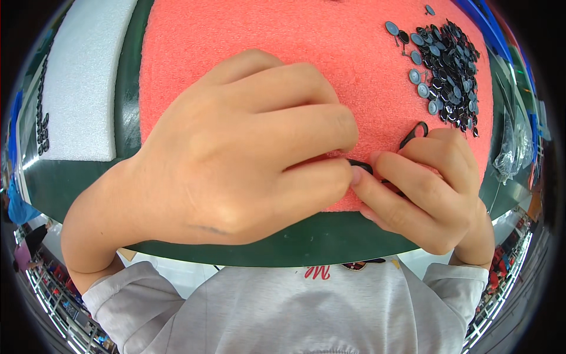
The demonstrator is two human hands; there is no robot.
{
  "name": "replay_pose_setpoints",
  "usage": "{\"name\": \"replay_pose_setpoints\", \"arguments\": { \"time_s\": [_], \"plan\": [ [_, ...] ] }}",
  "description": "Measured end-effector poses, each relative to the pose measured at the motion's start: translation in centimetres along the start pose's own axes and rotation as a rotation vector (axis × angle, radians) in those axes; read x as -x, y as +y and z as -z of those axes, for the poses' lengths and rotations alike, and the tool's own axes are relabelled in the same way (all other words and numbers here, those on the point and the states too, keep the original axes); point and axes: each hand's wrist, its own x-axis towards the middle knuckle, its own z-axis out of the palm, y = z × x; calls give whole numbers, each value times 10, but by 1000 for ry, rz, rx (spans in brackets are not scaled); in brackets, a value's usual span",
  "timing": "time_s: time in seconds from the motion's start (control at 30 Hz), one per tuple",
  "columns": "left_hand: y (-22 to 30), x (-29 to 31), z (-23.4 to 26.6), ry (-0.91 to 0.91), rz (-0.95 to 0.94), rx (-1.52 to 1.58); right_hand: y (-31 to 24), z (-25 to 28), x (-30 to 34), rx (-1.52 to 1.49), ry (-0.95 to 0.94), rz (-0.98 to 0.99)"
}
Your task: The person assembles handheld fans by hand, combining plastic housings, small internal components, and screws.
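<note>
My left hand (pixel 253 138) is closed in a pinch over the pink foam sheet (pixel 194 35), its thumb and forefinger at a small black piece (pixel 361 166). Most of that piece is hidden by the fingers. My right hand (pixel 427 186) is closed too, its fingertips meeting the left ones at the same piece. A black thing with a loop-shaped end (pixel 414 135) sticks out above the right fingers. The hand hides the rest of it, so its kind cannot be told.
A pile of small black and grey discs with thin stems (pixel 451 74) lies at the foam's far right. On the left, a white foam sheet (pixel 82 76) has a row of small black pieces (pixel 43 133) along its left edge. Clear plastic bags (pixel 510 153) lie right on the green table (pixel 283 251).
</note>
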Motion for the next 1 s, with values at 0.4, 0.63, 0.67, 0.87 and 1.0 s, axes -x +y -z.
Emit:
{"name": "replay_pose_setpoints", "arguments": {
  "time_s": [0.4,0.63,0.67,0.87,1.0],
  "plan": [
    [6,-4,9,-104,53,-40,-20,20,-2,138,-257,-49],
    [7,-4,8,-36,102,-98,-16,14,-1,112,-180,-72],
    [6,-5,10,-65,136,-74,-16,14,-1,114,-160,-76],
    [3,3,10,-70,140,-29,-14,12,-4,64,-197,-82],
    [3,6,11,-38,106,-40,-15,11,-8,56,-179,-84]
  ]
}}
